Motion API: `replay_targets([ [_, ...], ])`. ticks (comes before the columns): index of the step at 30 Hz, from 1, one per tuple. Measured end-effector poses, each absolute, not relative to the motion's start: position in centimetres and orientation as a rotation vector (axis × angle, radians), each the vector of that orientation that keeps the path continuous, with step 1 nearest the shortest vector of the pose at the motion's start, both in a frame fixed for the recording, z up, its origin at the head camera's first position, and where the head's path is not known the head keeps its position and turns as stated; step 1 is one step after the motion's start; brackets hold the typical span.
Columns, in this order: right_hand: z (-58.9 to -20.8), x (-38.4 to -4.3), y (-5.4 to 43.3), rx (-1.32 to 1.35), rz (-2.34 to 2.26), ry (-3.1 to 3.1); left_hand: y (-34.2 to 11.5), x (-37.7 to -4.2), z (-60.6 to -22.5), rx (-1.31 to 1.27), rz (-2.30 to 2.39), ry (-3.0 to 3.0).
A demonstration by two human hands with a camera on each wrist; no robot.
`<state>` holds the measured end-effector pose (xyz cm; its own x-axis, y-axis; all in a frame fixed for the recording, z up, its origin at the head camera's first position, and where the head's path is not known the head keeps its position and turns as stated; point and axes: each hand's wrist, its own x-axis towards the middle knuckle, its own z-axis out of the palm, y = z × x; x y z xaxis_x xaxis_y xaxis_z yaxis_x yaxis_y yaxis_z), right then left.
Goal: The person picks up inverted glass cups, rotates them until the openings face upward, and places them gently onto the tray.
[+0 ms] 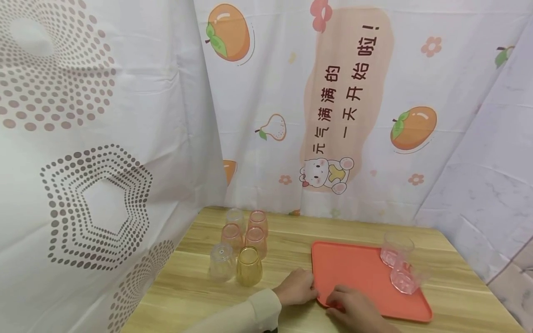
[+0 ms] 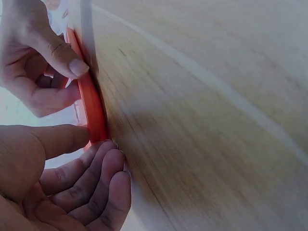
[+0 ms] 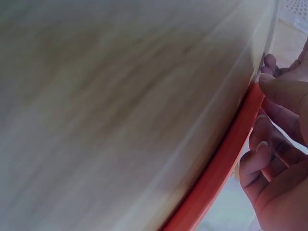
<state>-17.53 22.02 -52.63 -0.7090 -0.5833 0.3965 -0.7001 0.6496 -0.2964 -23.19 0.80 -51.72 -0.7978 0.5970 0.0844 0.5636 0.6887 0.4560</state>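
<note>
A red rectangular tray (image 1: 354, 273) lies on the wooden table. At its near left corner my left hand (image 1: 297, 287) pinches the rim, thumb on one side and curled fingers on the other. Just to the right, my right hand (image 1: 354, 307) grips the near rim between thumb and bent fingers. In the left wrist view the right hand (image 2: 41, 62) is above the left hand (image 2: 72, 187), both at the tray edge (image 2: 92, 108). Two clear faceted cups, one farther back (image 1: 397, 249) and one nearer (image 1: 405, 280), are at the tray's right end.
Left of the tray stand several tumblers: a yellow one (image 1: 249, 267) and a clear one (image 1: 222, 262) in front, pink ones (image 1: 256, 240) and another clear one (image 1: 235, 217) behind. Printed curtains (image 1: 266, 92) hang beyond the table's back and left edges.
</note>
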Motion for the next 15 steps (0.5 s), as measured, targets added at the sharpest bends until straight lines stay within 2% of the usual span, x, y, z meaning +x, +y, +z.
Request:
replay_targets([
  [15,-52.6,-18.0,20.5,1.021,0.651,-2.615,-0.3,-23.3,-50.8,1.043,0.697,2.866],
])
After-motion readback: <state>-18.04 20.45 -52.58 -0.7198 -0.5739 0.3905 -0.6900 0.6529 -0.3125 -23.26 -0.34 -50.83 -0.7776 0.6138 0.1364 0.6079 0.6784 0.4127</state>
